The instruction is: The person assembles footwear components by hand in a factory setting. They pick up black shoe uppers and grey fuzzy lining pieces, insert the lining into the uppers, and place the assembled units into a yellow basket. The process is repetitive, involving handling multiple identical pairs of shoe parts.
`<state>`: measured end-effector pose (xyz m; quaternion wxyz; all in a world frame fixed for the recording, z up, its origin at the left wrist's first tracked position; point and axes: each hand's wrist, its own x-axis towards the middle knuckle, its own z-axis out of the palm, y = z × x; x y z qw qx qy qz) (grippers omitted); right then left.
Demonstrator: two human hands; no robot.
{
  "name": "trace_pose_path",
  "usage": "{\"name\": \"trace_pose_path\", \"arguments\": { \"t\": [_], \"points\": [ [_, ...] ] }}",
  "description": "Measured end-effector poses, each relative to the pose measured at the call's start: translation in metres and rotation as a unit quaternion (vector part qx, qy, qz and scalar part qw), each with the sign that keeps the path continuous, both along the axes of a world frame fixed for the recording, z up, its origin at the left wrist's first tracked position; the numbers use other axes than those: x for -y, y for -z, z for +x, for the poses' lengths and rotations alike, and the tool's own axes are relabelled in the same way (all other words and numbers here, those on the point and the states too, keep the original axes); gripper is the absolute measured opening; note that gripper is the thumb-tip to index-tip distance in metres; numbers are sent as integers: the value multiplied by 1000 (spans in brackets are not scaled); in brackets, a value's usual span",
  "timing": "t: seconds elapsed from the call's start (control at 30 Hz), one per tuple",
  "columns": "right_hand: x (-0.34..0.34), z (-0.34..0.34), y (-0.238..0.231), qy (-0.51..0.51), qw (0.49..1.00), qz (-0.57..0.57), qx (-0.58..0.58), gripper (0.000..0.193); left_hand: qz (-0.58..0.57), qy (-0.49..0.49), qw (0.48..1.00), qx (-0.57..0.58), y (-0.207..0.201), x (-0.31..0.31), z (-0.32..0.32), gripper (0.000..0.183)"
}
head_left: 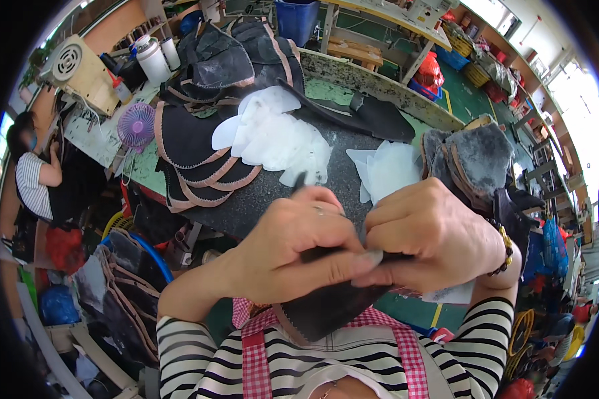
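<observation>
Close to my chest, both hands grip a black leather piece (326, 307) with a brownish zigzag-cut edge. My left hand (293, 243) is closed on it, thumb along the top, while my right hand (429, 233) pinches it beside the left thumb. The piece hangs below my hands, and its upper part is hidden by my fingers. A small dark tip (301, 179) shows blurred above my left fingers; I cannot make out what it is. Beyond my hands lie a pile of thin white cut sheets (279, 136) and a smaller white stack (387, 169) on the dark worktop (246, 203).
Stacked black pieces with zigzag edges (190, 133) are at the left, with greyish pieces (476, 156) at the right. A purple fan (138, 126), white flask (153, 61) and sewing machine (80, 73) stand far left. Another person (36, 173) sits there. A blue bin (297, 20) is behind.
</observation>
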<state>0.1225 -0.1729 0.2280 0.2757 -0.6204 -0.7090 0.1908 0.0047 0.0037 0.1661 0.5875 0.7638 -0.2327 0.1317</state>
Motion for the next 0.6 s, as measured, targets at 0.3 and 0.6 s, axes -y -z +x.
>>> {"name": "trace_pose_path", "arguments": {
  "t": [0.3, 0.6],
  "points": [
    [2, 17, -4, 19, 983, -170, -73, 45, 125, -85, 984, 92, 7, -6, 20, 16],
    [0, 39, 17, 27, 969, 206, 135, 22, -440, -132, 879, -130, 67, -77, 1, 49]
  ]
}}
